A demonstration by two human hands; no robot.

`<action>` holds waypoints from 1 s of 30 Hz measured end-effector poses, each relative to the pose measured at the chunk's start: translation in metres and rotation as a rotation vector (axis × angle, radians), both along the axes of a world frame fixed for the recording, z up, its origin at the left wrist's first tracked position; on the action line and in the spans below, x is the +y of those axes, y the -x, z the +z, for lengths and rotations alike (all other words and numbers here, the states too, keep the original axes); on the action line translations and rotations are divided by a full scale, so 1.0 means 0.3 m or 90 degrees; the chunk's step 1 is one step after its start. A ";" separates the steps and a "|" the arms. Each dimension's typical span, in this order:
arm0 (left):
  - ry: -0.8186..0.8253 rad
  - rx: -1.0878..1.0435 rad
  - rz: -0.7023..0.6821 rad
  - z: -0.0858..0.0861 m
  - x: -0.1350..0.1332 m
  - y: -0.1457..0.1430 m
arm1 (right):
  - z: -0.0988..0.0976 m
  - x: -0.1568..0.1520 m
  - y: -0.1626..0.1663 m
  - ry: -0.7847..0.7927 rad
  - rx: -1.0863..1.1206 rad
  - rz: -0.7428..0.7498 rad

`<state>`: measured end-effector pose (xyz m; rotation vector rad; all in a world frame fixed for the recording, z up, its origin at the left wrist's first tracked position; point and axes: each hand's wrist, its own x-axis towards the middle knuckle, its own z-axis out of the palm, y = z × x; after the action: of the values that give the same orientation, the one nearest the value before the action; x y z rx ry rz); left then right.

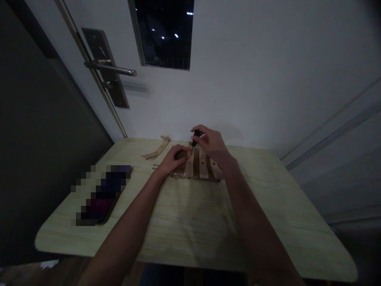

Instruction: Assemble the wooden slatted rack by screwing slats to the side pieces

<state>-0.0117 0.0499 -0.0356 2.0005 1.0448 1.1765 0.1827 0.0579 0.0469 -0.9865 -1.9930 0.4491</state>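
Observation:
A small wooden assembly point(199, 169) of pale slats on a dark brown base lies at the far middle of the table point(184, 226). My left hand point(174, 158) is closed and presses down on its left part. My right hand point(210, 143) is closed around a small black-handled screwdriver point(195, 139), held upright with its tip on the leftmost slat. A loose curved wooden piece point(157, 149) lies to the left of the assembly, beyond my left hand. The slats show small round holes.
A dark flat object, blurred out point(102, 194), lies on the table's left side. Behind the table stands a white door with a metal lever handle point(111, 68) and a dark window pane point(165, 31). The table's rounded front edge is close to me.

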 end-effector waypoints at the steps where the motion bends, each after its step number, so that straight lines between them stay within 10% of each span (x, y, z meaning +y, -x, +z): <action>1: -0.003 0.002 0.002 -0.001 -0.001 0.000 | -0.004 0.006 -0.006 -0.017 -0.006 -0.002; 30: -0.016 0.012 0.004 -0.011 0.009 0.002 | 0.012 -0.010 -0.021 -0.037 0.016 0.102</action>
<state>-0.0124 0.0525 -0.0388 2.0336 1.0521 1.1820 0.1891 0.0550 0.0503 -0.7847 -2.0596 0.4853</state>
